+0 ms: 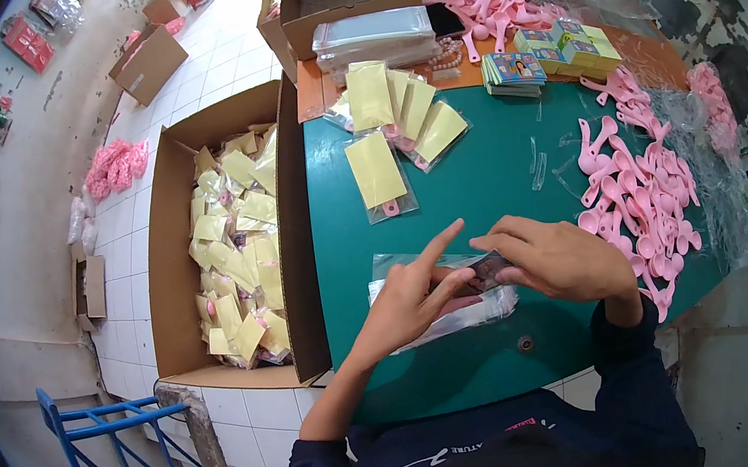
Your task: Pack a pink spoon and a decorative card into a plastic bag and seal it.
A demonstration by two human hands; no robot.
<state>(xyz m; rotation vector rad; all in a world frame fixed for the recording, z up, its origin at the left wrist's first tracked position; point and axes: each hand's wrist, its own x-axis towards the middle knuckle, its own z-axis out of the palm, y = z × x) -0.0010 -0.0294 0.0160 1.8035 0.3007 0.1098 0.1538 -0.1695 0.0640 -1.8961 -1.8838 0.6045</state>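
Note:
My left hand [410,302] hovers over a pile of clear plastic bags [472,315] at the table's near edge. Its index finger and thumb are spread apart, and the other fingers are partly hidden. From the right, my right hand [566,257] pinches a small dark, shiny flat piece [490,267] between thumb and fingers. The left thumb tip reaches close to that piece; whether they touch I cannot tell. Farther off lie several filled clear packets with pale yellow cards [375,169], a pink handle end showing below one card.
Pink plastic spoons [637,189] are heaped on the green table's right side. Stacks of printed cards [513,71] stand at the back, near a bundle of clear bags [374,33]. A large cardboard box [297,234] of packets stands left, beyond a blue metal frame [115,419].

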